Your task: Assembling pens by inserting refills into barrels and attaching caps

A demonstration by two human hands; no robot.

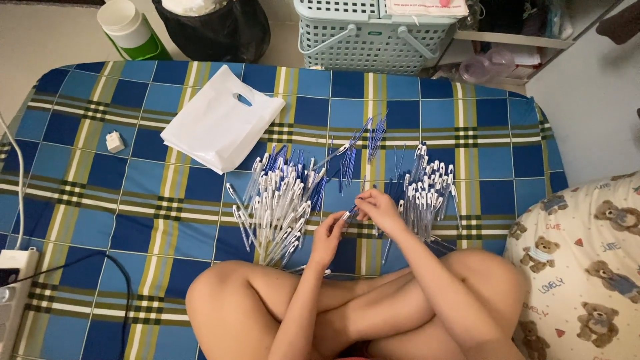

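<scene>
Blue-white pen (pixel 349 215) (apparently) between both hands' fingers (pixel 371 200).

Both hands, left hand (pixel 328 235) and right hand (pixel 378 208), pinch one pen (pixel 349 214) between pen piles.

white plastic bag (pixel 220 127) | flat, die-cut handle (empty-looking) | on blue plaid cover, upper left of the pens

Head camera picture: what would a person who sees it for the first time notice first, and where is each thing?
The eye goes first to the two heaps of blue and white pens: the large heap left of centre and the smaller heap to the right. Between them the left hand and the right hand meet over one pen. Both heaps lie on a blue checked blanket, with a white plastic bag behind.
</scene>
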